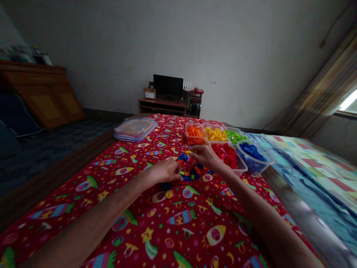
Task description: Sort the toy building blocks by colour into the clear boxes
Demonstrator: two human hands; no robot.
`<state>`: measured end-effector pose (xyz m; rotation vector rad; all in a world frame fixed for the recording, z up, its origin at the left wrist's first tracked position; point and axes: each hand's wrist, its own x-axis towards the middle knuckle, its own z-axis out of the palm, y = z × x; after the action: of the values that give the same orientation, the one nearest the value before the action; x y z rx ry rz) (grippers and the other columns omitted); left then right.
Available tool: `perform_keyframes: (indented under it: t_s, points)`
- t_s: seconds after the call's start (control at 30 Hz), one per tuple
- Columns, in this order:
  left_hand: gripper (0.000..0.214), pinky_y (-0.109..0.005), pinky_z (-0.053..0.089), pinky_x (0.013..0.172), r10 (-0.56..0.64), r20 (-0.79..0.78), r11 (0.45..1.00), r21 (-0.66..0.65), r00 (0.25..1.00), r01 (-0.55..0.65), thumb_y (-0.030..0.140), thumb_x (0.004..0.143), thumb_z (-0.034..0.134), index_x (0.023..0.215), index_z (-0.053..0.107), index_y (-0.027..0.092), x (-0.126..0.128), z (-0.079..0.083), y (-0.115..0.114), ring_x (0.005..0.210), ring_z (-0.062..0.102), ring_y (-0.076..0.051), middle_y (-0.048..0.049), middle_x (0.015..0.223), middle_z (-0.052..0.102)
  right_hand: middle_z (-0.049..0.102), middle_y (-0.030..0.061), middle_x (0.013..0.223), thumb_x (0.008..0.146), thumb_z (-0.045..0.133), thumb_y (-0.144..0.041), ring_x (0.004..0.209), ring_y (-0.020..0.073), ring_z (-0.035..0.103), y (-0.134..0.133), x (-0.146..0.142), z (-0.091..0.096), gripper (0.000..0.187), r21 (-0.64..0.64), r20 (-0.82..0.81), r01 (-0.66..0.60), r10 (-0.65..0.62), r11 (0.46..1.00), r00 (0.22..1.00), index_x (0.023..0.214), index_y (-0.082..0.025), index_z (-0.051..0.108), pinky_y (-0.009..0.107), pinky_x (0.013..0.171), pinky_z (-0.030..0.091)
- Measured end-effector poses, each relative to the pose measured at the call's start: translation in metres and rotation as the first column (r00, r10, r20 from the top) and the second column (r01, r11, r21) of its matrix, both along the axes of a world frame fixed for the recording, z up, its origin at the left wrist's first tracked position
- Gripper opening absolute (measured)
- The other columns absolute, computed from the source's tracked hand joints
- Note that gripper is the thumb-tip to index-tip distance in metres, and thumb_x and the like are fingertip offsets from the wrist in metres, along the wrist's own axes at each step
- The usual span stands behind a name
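My left hand (165,171) lies knuckles up at the left edge of a small pile of mixed coloured bricks (192,171) on the red rocket-print cloth (156,219). Its fingers curl down onto the pile, and what they hold is hidden. My right hand (205,155) rests at the far side of the same pile, fingers bent as in a pinch near a yellow piece. Just beyond it stand clear tubs of sorted bricks: orange (194,134), yellow (215,134), green (235,136), red (227,154) and blue (252,152).
A stack of clear lids (135,128) lies at the far left of the cloth. A patterned bedspread (315,163) runs along the right. A low desk with a monitor (168,87) stands at the back wall, and a wooden cabinet (41,95) at the left.
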<state>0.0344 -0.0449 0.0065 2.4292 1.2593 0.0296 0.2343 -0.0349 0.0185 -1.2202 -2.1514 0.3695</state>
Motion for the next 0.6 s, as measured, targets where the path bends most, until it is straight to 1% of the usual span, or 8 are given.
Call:
perform_keyframes:
  t_s: [0.07,0.1,0.17,0.23,0.3,0.4,0.5,0.6]
  points:
    - [0.015,-0.023,0.03,0.047,0.006,0.016,1.0,0.011,1.0,-0.006,0.03,0.072,0.06,0.064,0.065,0.018,0.0,-0.003,0.005,0.05,0.05,-0.012,0.0014,0.055,0.06,0.065,0.0017,0.068,0.082,0.061,-0.022,0.059,0.0096,0.052,0.0,0.0,0.0,0.018,-0.005,-0.012,-0.006,0.006,1.0,1.0,0.088,-0.012,0.074,0.02,0.058,0.034]
    - [0.013,-0.023,0.031,0.048,0.017,0.058,1.0,0.007,0.998,-0.018,0.029,0.071,0.06,0.065,0.065,0.018,-0.002,-0.004,0.01,0.052,0.051,-0.012,0.0015,0.056,0.06,0.064,0.001,0.066,0.082,0.061,-0.022,0.057,0.0091,0.052,0.0,0.0,0.0,0.017,-0.008,-0.019,-0.013,0.013,1.0,1.0,0.087,-0.012,0.074,0.02,0.057,0.034]
    - [0.014,-0.023,0.036,0.052,0.094,0.231,0.996,-0.014,0.968,-0.093,0.03,0.069,0.06,0.068,0.065,0.017,-0.006,-0.005,0.02,0.056,0.055,-0.013,0.0009,0.06,0.063,0.064,0.0,0.064,0.082,0.061,-0.021,0.056,0.0083,0.051,0.001,0.0,-0.002,0.016,-0.021,-0.04,-0.033,0.032,0.999,0.999,0.085,-0.013,0.074,0.019,0.055,0.033]
    - [0.022,-0.024,0.041,0.057,0.197,0.46,0.98,-0.087,0.866,-0.177,0.036,0.067,0.064,0.074,0.064,0.016,-0.009,-0.005,0.029,0.061,0.058,-0.015,-0.0002,0.065,0.065,0.064,-0.0002,0.063,0.082,0.06,-0.022,0.055,0.0082,0.052,0.002,0.0,-0.005,0.016,-0.047,-0.068,-0.057,0.054,0.997,0.996,0.083,-0.013,0.073,0.019,0.053,0.033]
    - [0.034,-0.025,0.045,0.06,0.283,0.633,0.959,-0.211,0.721,-0.191,0.044,0.064,0.069,0.08,0.062,0.015,-0.01,-0.004,0.032,0.064,0.06,-0.015,-0.0007,0.069,0.066,0.066,0.0007,0.066,0.083,0.059,-0.025,0.056,0.0089,0.054,0.002,-0.002,-0.007,0.018,-0.076,-0.12,-0.085,0.075,0.994,0.99,0.086,-0.013,0.073,0.018,0.053,0.034]
    - [0.043,-0.026,0.047,0.064,0.379,0.737,0.919,-0.369,0.56,-0.137,0.05,0.061,0.075,0.084,0.062,0.015,-0.005,-0.003,0.026,0.069,0.062,-0.015,-0.0019,0.075,0.068,0.071,0.0029,0.078,0.084,0.06,-0.032,0.06,0.0101,0.057,-0.002,-0.008,-0.007,0.026,-0.089,-0.216,-0.131,0.109,0.987,0.97,0.098,-0.015,0.073,0.019,0.055,0.039]
    - [0.046,-0.026,0.046,0.066,0.436,0.768,0.893,-0.434,0.469,-0.12,0.05,0.057,0.079,0.082,0.063,0.014,0.002,-0.002,0.018,0.07,0.062,-0.015,-0.0024,0.076,0.068,0.072,0.0034,0.084,0.085,0.06,-0.036,0.062,0.0107,0.059,-0.006,-0.011,-0.004,0.031,-0.086,-0.251,-0.161,0.135,0.983,0.958,0.105,-0.016,0.072,0.019,0.057,0.041]
    - [0.047,-0.027,0.046,0.066,0.466,0.775,0.879,-0.461,0.426,-0.122,0.051,0.054,0.08,0.079,0.064,0.014,0.008,-0.003,0.015,0.067,0.061,-0.015,-0.0014,0.071,0.067,0.071,0.0027,0.082,0.086,0.058,-0.038,0.065,0.0112,0.059,-0.008,-0.011,-0.001,0.03,-0.078,-0.245,-0.195,0.17,0.978,0.954,0.1,-0.016,0.074,0.019,0.058,0.04]
